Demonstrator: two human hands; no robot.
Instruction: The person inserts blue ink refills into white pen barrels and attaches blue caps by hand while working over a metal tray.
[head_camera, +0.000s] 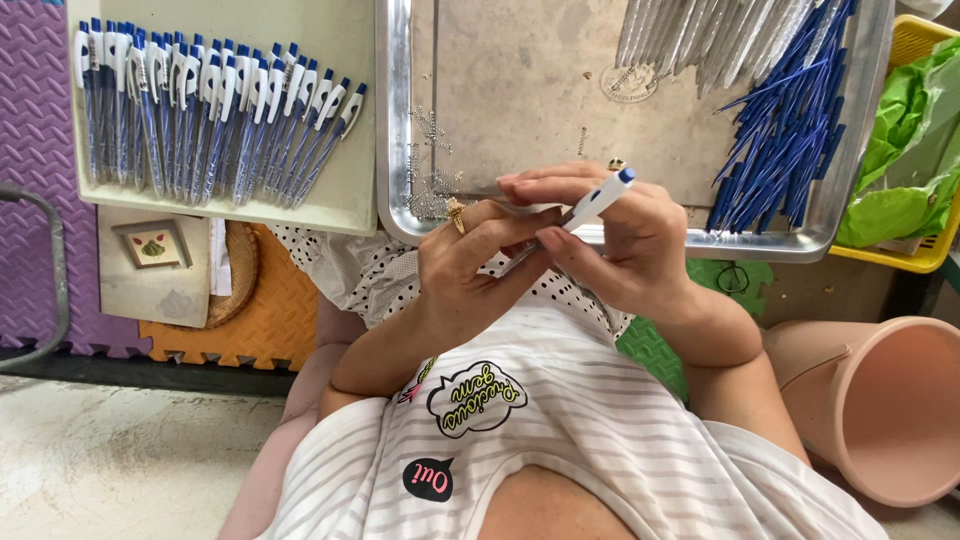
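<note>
A: What do the two hands hold?
B: The left hand (470, 265) and the right hand (625, 245) meet over the near rim of the metal tray (395, 150), both closed around one white pen with a blue tip (598, 200), fingertips pinching its barrel.

A: What lies in the tray?
B: Blue refills (785, 130) are heaped at its right side, clear barrels (690, 35) at the far edge, and small metal springs (430, 175) near its left rim.

A: And beside it?
B: A pale tray (345, 195) to the left holds finished pens (215, 115) in a row. A yellow basket (925, 45) with a green bag (905, 150) stands at the right.
</note>
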